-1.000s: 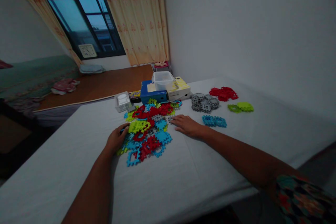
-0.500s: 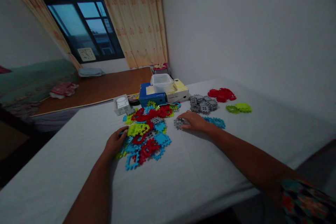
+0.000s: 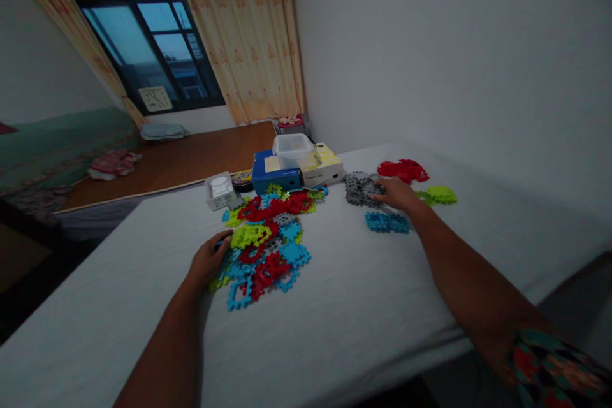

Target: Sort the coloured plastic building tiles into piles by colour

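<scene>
A mixed pile of red, blue, green and grey interlocking plastic tiles (image 3: 268, 242) lies on the white-covered table (image 3: 335, 312). My left hand (image 3: 208, 261) rests on the pile's left edge with its fingers curled; what they hold is hidden. My right hand (image 3: 394, 193) reaches to a sorted heap of grey tiles (image 3: 357, 186), fingers pinched on a grey tile at the heap's right side. Close to that hand lie a red heap (image 3: 404, 170), a green heap (image 3: 442, 194) and a blue heap (image 3: 387, 222).
At the table's far edge stand a blue box (image 3: 270, 175), a clear plastic tub (image 3: 291, 146) on top of it, a yellow-white box (image 3: 327, 166) and a small white box (image 3: 220, 190). A white wall runs along the right side. Beyond are a wooden platform and a window.
My right hand drew a grey tile out of the mixed pile and carried it right and away to the grey heap. My left hand stayed at the pile's left edge.
</scene>
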`<move>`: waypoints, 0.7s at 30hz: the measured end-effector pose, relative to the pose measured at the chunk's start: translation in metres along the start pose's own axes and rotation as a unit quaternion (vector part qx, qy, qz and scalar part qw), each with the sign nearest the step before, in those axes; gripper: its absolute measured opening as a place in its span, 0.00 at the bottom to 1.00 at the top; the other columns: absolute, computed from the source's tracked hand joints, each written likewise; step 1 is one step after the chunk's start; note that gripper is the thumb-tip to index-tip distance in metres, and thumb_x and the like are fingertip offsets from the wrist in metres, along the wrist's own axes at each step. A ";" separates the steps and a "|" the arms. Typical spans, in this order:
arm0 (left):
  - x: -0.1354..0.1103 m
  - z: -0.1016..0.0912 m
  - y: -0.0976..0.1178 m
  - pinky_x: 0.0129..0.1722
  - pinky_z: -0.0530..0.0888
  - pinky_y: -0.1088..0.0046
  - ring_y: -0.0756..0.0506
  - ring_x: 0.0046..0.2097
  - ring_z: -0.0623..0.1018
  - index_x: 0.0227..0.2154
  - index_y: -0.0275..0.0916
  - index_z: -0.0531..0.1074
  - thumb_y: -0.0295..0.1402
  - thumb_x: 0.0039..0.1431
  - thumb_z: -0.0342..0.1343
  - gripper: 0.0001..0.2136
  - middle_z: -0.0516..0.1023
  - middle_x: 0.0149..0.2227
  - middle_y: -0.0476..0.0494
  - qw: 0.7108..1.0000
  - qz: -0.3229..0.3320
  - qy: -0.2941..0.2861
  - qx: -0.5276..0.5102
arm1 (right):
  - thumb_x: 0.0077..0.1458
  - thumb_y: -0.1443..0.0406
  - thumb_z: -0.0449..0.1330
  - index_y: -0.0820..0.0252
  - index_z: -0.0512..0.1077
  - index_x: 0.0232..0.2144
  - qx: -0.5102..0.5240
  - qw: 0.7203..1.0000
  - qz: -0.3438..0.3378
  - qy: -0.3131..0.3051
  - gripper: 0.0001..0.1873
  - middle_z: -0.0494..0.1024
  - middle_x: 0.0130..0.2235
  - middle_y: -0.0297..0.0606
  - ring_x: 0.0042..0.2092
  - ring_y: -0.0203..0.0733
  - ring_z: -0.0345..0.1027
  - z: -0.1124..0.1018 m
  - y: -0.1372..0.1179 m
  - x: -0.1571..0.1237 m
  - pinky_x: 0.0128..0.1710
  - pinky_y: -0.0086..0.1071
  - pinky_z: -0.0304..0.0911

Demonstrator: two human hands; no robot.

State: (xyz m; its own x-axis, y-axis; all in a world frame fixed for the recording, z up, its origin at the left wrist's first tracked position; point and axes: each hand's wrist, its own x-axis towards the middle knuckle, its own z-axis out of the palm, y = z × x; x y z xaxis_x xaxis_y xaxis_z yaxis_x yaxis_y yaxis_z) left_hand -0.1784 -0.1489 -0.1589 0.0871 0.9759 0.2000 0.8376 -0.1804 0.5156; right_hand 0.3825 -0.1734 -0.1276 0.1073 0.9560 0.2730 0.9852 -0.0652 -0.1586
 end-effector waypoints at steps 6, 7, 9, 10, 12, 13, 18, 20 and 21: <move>0.000 0.000 0.000 0.52 0.73 0.61 0.38 0.51 0.79 0.53 0.39 0.74 0.50 0.59 0.45 0.28 0.79 0.52 0.39 1.000 0.000 -0.003 -0.004 | 0.53 0.55 0.65 0.58 0.76 0.48 0.007 0.999 -0.013 -0.047 0.22 0.78 0.48 0.49 0.51 0.54 0.68 0.003 -0.003 0.001 0.46 0.40 0.65; 0.001 0.000 -0.001 0.52 0.73 0.61 0.38 0.51 0.79 0.53 0.39 0.74 0.50 0.59 0.45 0.27 0.79 0.52 0.39 1.000 0.002 -0.002 -0.006 | 0.53 0.54 0.65 0.58 0.76 0.49 0.010 0.999 -0.012 -0.047 0.23 0.77 0.49 0.49 0.51 0.54 0.68 0.003 -0.004 0.001 0.46 0.40 0.65; 0.001 0.001 -0.001 0.53 0.73 0.62 0.38 0.52 0.78 0.53 0.38 0.74 0.50 0.59 0.45 0.27 0.79 0.52 0.39 1.000 0.006 -0.001 -0.007 | 0.56 0.54 0.62 0.58 0.75 0.50 0.025 0.999 -0.021 -0.023 0.23 0.77 0.50 0.49 0.51 0.54 0.68 0.004 -0.010 0.002 0.47 0.41 0.65; 0.001 0.001 -0.001 0.53 0.72 0.62 0.38 0.52 0.78 0.53 0.38 0.74 0.50 0.59 0.45 0.27 0.79 0.53 0.39 1.000 0.007 0.000 -0.007 | 0.57 0.54 0.61 0.58 0.74 0.50 0.037 0.999 -0.036 -0.002 0.22 0.77 0.50 0.49 0.51 0.54 0.67 0.005 -0.017 0.002 0.48 0.42 0.64; 0.001 0.002 0.000 0.54 0.72 0.62 0.38 0.53 0.78 0.53 0.38 0.74 0.49 0.59 0.45 0.27 0.78 0.54 0.38 1.000 0.005 0.001 -0.005 | 0.61 0.57 0.57 0.58 0.74 0.50 0.072 0.992 -0.092 0.038 0.19 0.77 0.50 0.47 0.51 0.52 0.67 0.010 -0.038 -0.002 0.50 0.43 0.63; 0.001 0.002 0.001 0.55 0.71 0.62 0.38 0.53 0.77 0.53 0.38 0.73 0.49 0.59 0.45 0.27 0.78 0.54 0.38 1.000 0.005 0.001 -0.003 | 0.62 0.58 0.56 0.58 0.74 0.50 0.095 0.986 -0.133 0.044 0.18 0.77 0.50 0.47 0.51 0.51 0.67 0.014 -0.052 -0.005 0.52 0.44 0.62; 0.000 0.003 0.002 0.55 0.71 0.62 0.38 0.54 0.77 0.53 0.37 0.74 0.50 0.59 0.44 0.28 0.78 0.54 0.38 1.000 0.011 -0.001 -0.005 | 0.64 0.57 0.55 0.58 0.69 0.57 0.159 0.927 -0.338 -0.043 0.22 0.73 0.56 0.46 0.57 0.50 0.62 0.030 -0.130 -0.038 0.55 0.45 0.59; 0.000 0.005 0.001 0.56 0.71 0.62 0.38 0.54 0.77 0.53 0.36 0.74 0.51 0.58 0.44 0.29 0.77 0.54 0.37 1.000 0.019 -0.006 -0.011 | 0.64 0.56 0.55 0.56 0.65 0.60 0.158 0.911 -0.371 -0.081 0.24 0.70 0.59 0.46 0.59 0.50 0.60 0.034 -0.148 -0.050 0.55 0.47 0.58; 0.001 0.006 0.001 0.56 0.70 0.62 0.38 0.55 0.76 0.53 0.36 0.74 0.51 0.58 0.44 0.30 0.77 0.55 0.36 1.000 0.025 -0.008 -0.015 | 0.64 0.56 0.54 0.55 0.65 0.61 0.159 0.908 -0.377 -0.094 0.25 0.70 0.60 0.46 0.59 0.50 0.59 0.036 -0.154 -0.054 0.55 0.47 0.58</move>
State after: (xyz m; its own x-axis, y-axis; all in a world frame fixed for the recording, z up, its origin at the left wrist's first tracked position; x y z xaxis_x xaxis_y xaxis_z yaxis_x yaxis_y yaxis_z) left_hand -0.1743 -0.1476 -0.1633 0.1382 0.9672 0.2133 0.8148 -0.2334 0.5307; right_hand 0.2206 -0.2047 -0.1521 -0.6353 0.7285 0.2563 0.6772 0.6850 -0.2685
